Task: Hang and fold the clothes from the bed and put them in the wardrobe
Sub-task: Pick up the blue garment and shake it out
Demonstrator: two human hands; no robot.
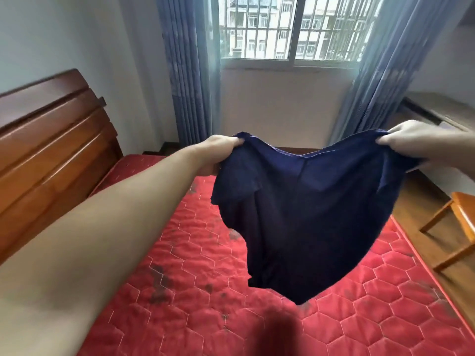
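A dark navy garment hangs in the air above the bed, stretched between my two hands. My left hand grips its upper left corner with curled fingers. My right hand pinches the upper right corner. The cloth sags in the middle and tapers to a point just above the red quilted mattress. No wardrobe or hanger is in view.
A brown wooden headboard runs along the left. Blue curtains frame a barred window ahead. A wooden stool stands on the floor to the right of the bed, and a desk edge sits behind it.
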